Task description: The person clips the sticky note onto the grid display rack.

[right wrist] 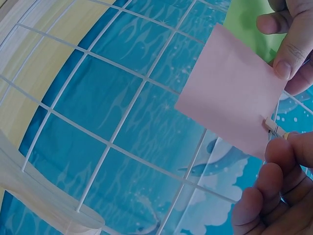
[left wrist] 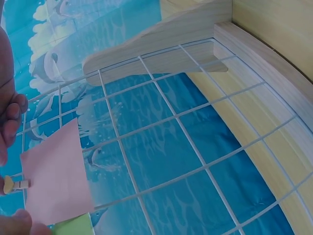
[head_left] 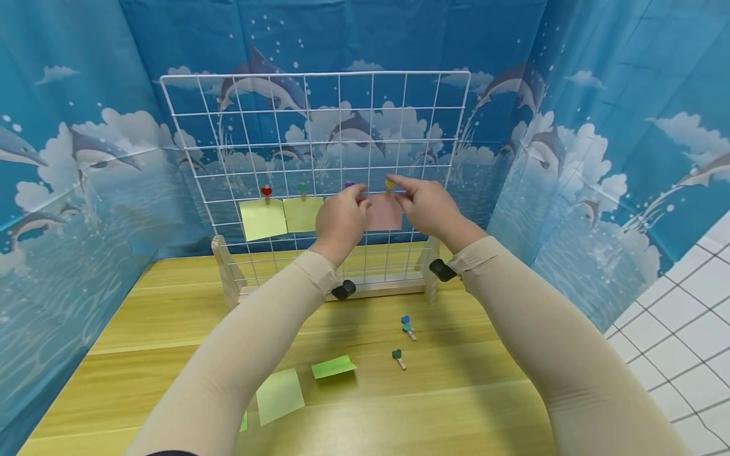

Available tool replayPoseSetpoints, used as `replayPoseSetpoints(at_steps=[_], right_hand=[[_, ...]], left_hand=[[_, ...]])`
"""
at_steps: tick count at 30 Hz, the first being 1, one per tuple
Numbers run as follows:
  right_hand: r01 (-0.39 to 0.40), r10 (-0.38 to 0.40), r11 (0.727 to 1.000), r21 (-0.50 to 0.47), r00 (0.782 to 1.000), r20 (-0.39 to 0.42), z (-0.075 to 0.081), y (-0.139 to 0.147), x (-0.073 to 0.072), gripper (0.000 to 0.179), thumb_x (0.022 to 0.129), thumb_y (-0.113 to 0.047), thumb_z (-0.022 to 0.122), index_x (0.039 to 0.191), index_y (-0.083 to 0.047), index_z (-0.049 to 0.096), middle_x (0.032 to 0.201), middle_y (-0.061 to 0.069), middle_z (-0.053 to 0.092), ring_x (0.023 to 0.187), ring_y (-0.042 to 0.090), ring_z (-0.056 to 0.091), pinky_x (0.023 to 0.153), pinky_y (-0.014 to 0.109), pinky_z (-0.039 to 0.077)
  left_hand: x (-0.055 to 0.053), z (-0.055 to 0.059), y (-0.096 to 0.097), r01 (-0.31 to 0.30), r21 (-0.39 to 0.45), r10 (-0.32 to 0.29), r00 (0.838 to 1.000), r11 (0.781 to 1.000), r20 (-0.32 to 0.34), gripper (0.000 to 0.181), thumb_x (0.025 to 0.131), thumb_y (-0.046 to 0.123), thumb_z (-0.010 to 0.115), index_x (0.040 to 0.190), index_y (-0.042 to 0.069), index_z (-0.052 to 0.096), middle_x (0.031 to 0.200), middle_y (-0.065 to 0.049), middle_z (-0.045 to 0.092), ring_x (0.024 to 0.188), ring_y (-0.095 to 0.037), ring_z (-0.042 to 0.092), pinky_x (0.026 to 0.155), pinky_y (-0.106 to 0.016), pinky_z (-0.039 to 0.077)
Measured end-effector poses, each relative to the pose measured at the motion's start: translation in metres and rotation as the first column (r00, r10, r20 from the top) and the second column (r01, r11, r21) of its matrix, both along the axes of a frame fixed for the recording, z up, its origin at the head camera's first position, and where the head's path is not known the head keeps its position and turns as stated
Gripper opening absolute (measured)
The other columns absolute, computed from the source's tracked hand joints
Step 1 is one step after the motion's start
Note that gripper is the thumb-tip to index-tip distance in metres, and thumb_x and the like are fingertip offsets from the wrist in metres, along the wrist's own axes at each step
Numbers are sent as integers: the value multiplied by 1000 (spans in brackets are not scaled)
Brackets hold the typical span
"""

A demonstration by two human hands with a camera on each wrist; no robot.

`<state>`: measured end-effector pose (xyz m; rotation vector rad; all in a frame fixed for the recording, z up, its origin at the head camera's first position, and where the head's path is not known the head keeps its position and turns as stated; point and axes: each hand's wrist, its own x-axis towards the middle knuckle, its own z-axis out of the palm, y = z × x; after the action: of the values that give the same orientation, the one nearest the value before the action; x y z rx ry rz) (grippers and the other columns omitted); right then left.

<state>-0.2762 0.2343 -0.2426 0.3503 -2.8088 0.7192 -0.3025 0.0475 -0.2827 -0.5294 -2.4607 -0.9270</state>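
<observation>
A pink sticky note (head_left: 384, 212) hangs against the white wire grid (head_left: 339, 142), a small wooden clothespin with a yellow heart (head_left: 390, 185) on its top edge. My left hand (head_left: 344, 218) pinches the note's upper left corner, thumb in front, as the right wrist view shows. At the clothespin is my right hand (head_left: 429, 206), its fingertips around the yellow heart end and the other fingers curled. A green note (right wrist: 248, 24) hangs beside the pink one, largely hidden by my left hand in the head view. A purple heart clip (head_left: 349, 184) peeks out above that hand.
Farther left, two yellowish notes (head_left: 263, 220) hang from red (head_left: 266, 190) and green heart clips. Wooden feet (head_left: 228, 272) hold the grid on the table. Loose heart clothespins (head_left: 399, 359), a pale note (head_left: 280, 396) and a bright green note (head_left: 333, 367) lie in front.
</observation>
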Motion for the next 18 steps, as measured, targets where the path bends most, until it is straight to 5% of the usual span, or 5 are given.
replayPoseSetpoints(at_steps=[10, 18], right_hand=[[5, -5, 1000, 0, 1000, 5, -1, 1, -1, 51, 114, -24, 46, 163, -36, 39, 55, 3, 42, 45, 18, 34, 49, 32, 33], [-17, 17, 1000, -11, 1000, -14, -3, 5, -1, 52, 114, -25, 48, 163, -38, 39, 56, 2, 40, 44, 18, 35, 48, 32, 33]], left_hand=[[3, 2, -8, -1, -56, -1, 999, 998, -36, 34, 108, 30, 62, 136, 14, 70, 117, -3, 80, 88, -17, 76, 69, -34, 61], [8, 2, -18, 18, -106, -24, 998, 994, -56, 33, 107, 32, 64, 133, 13, 71, 117, -2, 79, 79, -17, 72, 57, -31, 52]])
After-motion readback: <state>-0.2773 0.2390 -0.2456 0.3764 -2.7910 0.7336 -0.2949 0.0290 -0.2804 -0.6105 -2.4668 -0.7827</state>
